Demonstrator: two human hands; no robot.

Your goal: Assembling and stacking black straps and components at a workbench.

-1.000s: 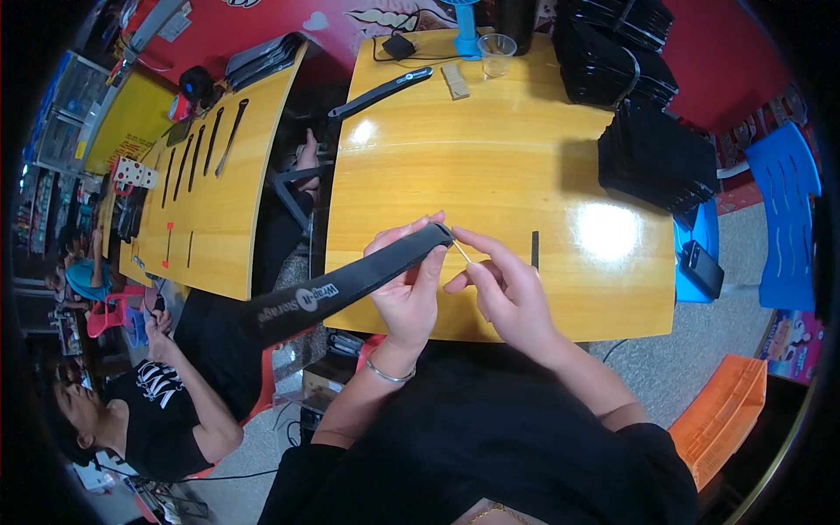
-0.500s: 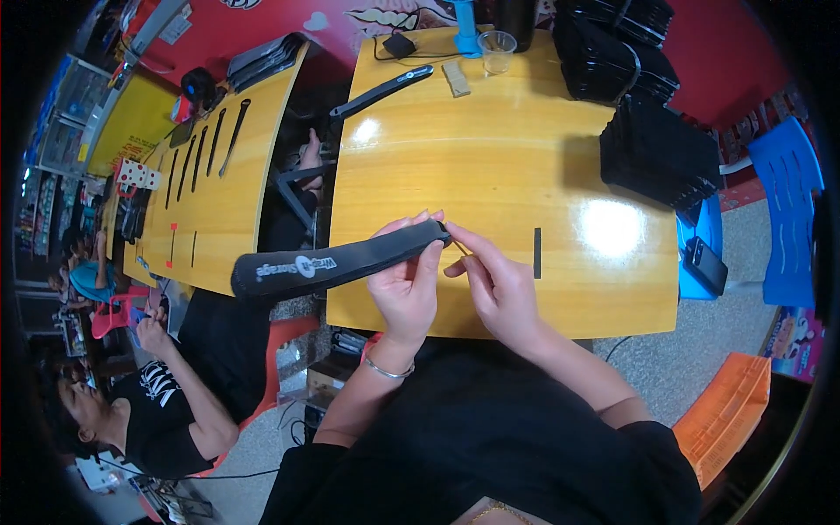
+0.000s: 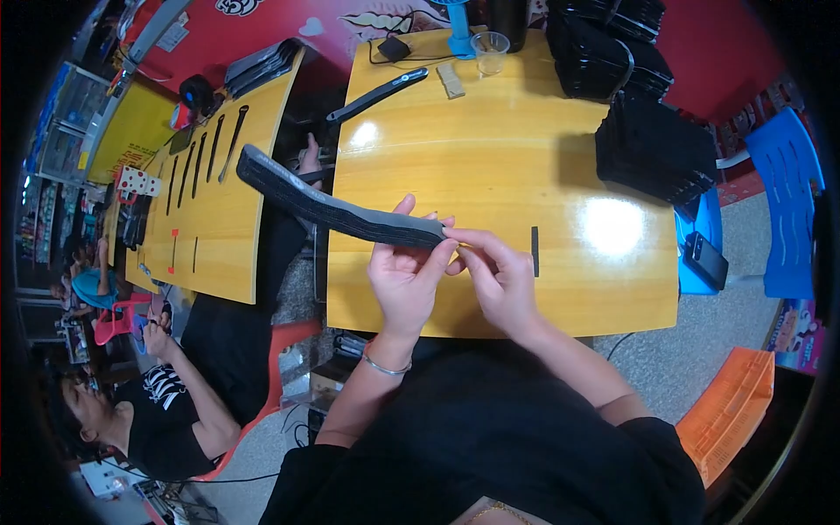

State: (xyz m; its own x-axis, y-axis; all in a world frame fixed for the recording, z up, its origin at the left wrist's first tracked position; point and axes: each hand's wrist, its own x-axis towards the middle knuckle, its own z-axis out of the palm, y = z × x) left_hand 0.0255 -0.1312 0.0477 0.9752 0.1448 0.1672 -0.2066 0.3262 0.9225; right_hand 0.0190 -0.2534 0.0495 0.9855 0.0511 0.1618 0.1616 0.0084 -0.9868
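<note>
My left hand (image 3: 404, 284) is closed around one end of a bundle of black hook-and-loop straps (image 3: 337, 213) with a grey printed face. The bundle's free end points to the far left, above the table's left edge. My right hand (image 3: 501, 284) is closed in a pinch at the held end, its index fingertip against the strap. Between the fingers of both hands shows a thin tan band (image 3: 462, 246), mostly hidden. A short black strip (image 3: 535, 252) lies on the yellow table (image 3: 472, 166) just right of my right hand. Another black strap (image 3: 378, 94) rests at the far left.
Stacks of black straps (image 3: 656, 149) stand at the far right. A clear cup (image 3: 490, 54), tan block (image 3: 451, 80) and blue stand (image 3: 459, 31) sit at the back. A phone (image 3: 705, 261) lies on a blue stool; an orange crate (image 3: 726, 416) stands right. A person sits left beside another table (image 3: 232, 201).
The strap bundle's free end has swung up and away from me, turning its layered edge into view. Both hands stay together at the other end.
</note>
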